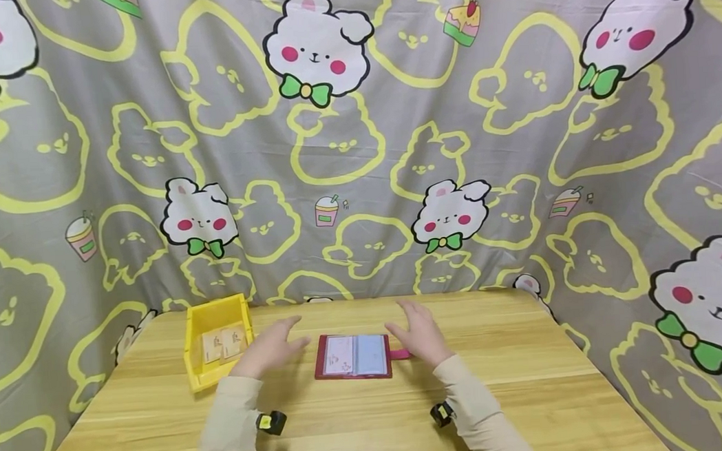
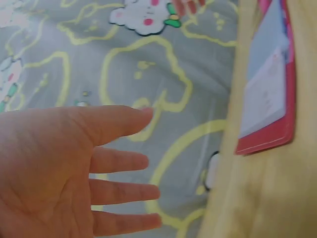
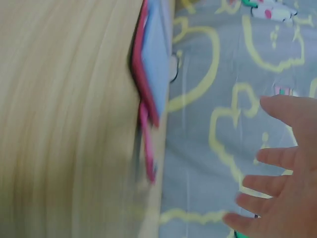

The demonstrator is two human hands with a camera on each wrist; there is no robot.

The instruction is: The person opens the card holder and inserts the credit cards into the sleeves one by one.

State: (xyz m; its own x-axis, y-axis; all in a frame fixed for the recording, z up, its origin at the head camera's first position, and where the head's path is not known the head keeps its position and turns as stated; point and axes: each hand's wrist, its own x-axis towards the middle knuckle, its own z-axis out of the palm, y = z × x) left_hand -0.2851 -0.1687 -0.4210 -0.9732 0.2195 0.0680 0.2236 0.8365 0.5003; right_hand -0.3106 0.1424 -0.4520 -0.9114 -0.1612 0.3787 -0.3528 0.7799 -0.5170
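A small booklet [image 1: 352,356] is lying open on the bench [image 1: 361,429], between the two hands. Its stitched red cover is looking leathery and is framing glossy, see-through pockets: the left one is holding a pale printed card [image 1: 339,354], while the right one is showing plain light blue. A narrow pink strap [image 1: 400,354] is sticking out from the right side. The bench is showing smooth, pale wood grain, and a soft grey rabbit-print cloth [image 1: 332,151] is hanging in folds behind it.

The left hand [image 1: 274,346] is hovering to the booklet's left, its fingers [image 2: 124,191] standing straight and apart, holding nothing. The right hand [image 1: 425,333] is hovering near the booklet's right edge, its fingers spreading wide and gripping nothing; the right wrist view is showing it apart from the booklet.

Just beside the left hand, a boxy yellow bin [image 1: 217,304] with smooth, plastic-looking walls is standing. Inside, flat, pale printed pieces [image 1: 233,342] are lying side by side, their print being too small to read.
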